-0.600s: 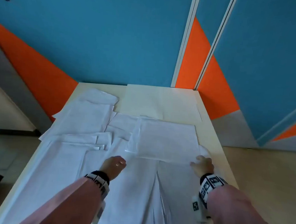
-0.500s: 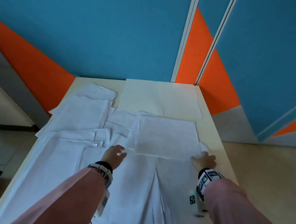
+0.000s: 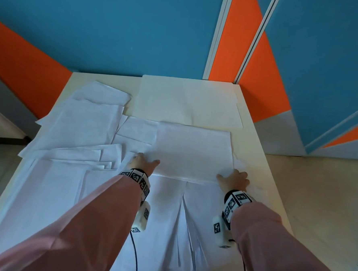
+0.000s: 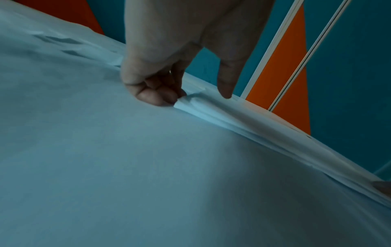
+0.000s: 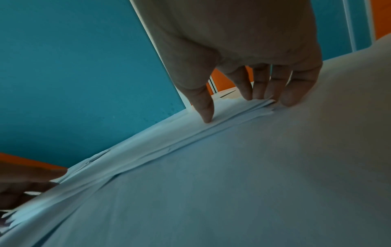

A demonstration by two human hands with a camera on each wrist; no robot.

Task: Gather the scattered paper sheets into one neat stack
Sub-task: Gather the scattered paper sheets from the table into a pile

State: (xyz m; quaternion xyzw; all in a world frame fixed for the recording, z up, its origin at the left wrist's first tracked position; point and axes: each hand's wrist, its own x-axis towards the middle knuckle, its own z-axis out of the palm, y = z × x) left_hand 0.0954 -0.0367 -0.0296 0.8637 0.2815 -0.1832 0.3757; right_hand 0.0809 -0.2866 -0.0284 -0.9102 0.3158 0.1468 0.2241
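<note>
White paper sheets lie scattered over a pale table (image 3: 254, 152). A partly squared paper stack (image 3: 193, 153) sits centre right. My left hand (image 3: 146, 161) is at its near left corner. There its curled fingers (image 4: 156, 97) hook the lifted corner of the paper stack (image 4: 243, 117), and the thumb rests on top. My right hand (image 3: 232, 177) is at the near right corner. Its thumb presses down on the paper stack (image 5: 169, 143) and the straight fingers (image 5: 289, 93) touch the side edge.
Loose overlapping sheets (image 3: 80, 125) cover the left half of the table and overhang its left edge. A large cream sheet (image 3: 186, 102) lies at the far end. Fanned sheets (image 3: 189, 230) lie between my forearms. A blue and orange wall stands behind.
My left hand has moved forward and to the right, from the lower sheets to the stack's left corner. The right hand has shifted slightly along the stack's right corner.
</note>
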